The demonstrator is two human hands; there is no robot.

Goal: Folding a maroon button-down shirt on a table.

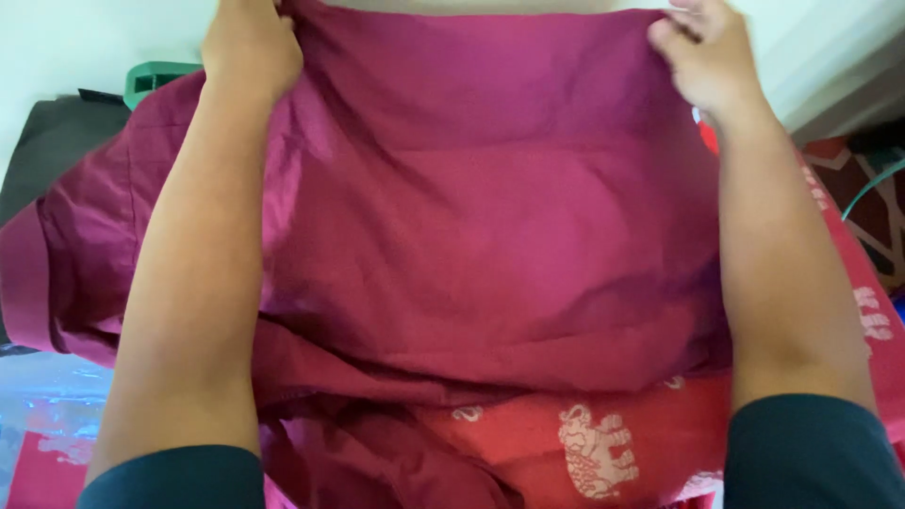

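A large magenta cloth is stretched out in front of me and fills most of the view. My left hand grips its upper edge at the top left. My right hand pinches the same edge at the top right. Both arms reach forward in dark sleeves. The cloth's lower part bunches in folds over a red spread with white elephant figures.
A green object and a dark grey cloth lie at the far left. A clear plastic sheet shows at lower left. At the right, a patterned red and dark fabric lies beside a pale wall.
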